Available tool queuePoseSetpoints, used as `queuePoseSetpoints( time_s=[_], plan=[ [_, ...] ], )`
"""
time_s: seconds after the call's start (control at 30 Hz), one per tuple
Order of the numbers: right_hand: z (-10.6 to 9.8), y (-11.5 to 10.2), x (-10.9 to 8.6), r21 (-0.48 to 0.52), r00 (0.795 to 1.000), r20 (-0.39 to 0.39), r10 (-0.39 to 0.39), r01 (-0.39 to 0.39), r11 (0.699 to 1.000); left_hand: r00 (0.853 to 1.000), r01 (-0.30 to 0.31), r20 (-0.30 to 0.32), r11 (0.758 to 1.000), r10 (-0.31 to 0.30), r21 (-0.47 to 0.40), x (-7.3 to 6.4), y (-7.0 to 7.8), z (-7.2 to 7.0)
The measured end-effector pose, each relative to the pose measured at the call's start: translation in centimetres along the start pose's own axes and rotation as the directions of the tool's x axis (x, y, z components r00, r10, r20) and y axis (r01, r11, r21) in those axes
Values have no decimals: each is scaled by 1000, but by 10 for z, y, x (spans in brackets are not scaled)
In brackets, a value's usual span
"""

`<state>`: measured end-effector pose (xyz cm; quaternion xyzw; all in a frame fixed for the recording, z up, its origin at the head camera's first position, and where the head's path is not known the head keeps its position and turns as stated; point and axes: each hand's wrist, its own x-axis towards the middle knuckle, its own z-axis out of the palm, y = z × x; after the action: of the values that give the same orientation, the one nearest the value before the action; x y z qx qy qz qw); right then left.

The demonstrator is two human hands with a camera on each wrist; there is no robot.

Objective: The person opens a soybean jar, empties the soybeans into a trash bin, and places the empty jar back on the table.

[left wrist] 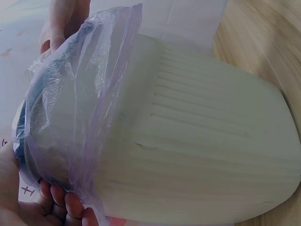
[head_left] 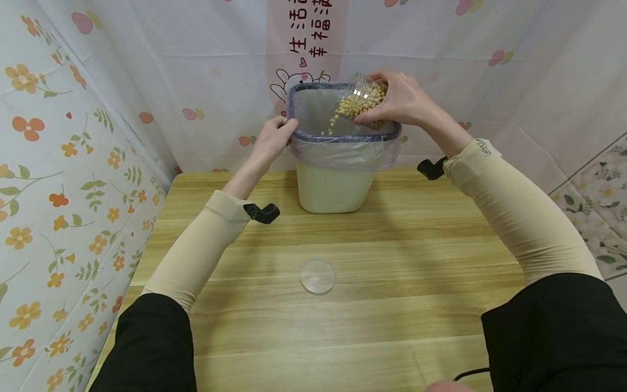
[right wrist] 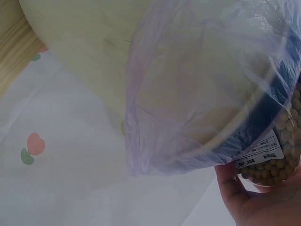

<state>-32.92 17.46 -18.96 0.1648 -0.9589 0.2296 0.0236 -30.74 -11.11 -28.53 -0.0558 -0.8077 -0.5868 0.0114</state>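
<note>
At the back of the table stands a cream trash can with a dark rim, lined with a translucent purple bag. My left hand grips its left rim, thumb on top and fingers curled beneath in the left wrist view. Over the can's right side, my right hand holds a clear plastic jar tipped toward the left. Yellow soybeans fill much of the jar, and several fall from its mouth into the can. A white label shows on the jar in the right wrist view.
A clear round lid lies on the wooden table in front of the can. Printed cloth hangs close behind, and a floral cloth rises along the left. A black cable shows at the front right.
</note>
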Motion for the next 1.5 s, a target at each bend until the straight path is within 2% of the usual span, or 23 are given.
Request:
queuePoseSetpoints(
  time_s=[1.5],
  plan=[
    [-9, 4, -3, -28, 999, 7, -34, 34, 999, 1000, -7, -2, 1000, 7, 1, 1, -2, 1]
  ],
)
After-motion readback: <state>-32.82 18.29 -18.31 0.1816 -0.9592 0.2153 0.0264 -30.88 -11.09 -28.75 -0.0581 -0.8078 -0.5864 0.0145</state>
